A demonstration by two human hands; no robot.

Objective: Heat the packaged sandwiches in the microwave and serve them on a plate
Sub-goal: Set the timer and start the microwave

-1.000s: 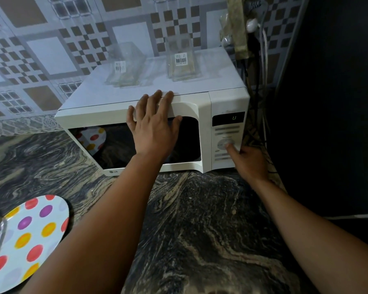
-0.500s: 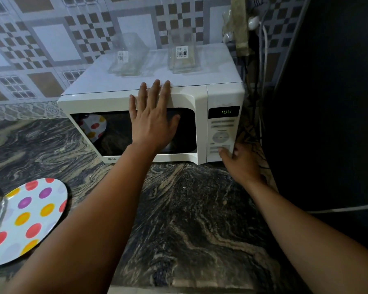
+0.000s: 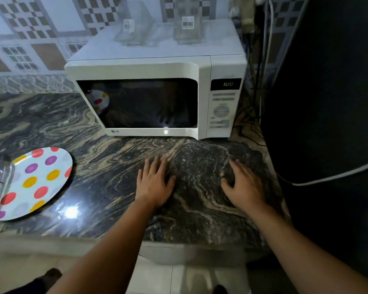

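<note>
Head view: shut microwave [image 3: 157, 98], contents indistinct; two clear containers [image 3: 134, 24] on top. Dotted plate [image 3: 38, 181] near left. Left hand [image 3: 154, 183] and right hand [image 3: 243, 185] rest fingers-spread on marble counter [image 3: 106, 166].

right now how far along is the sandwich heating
Done: microwave door shut, display lit, two empty clear packs on top. In hand: nothing; left hand and right hand rest on the counter. Left: serving onto the dotted plate.

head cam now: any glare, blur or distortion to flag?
Head view: glare spot on the countertop beside the plate; dim overall, the microwave window dark with a small reflection; right hand slightly motion-blurred; wide-angle bends the counter edge.
</note>
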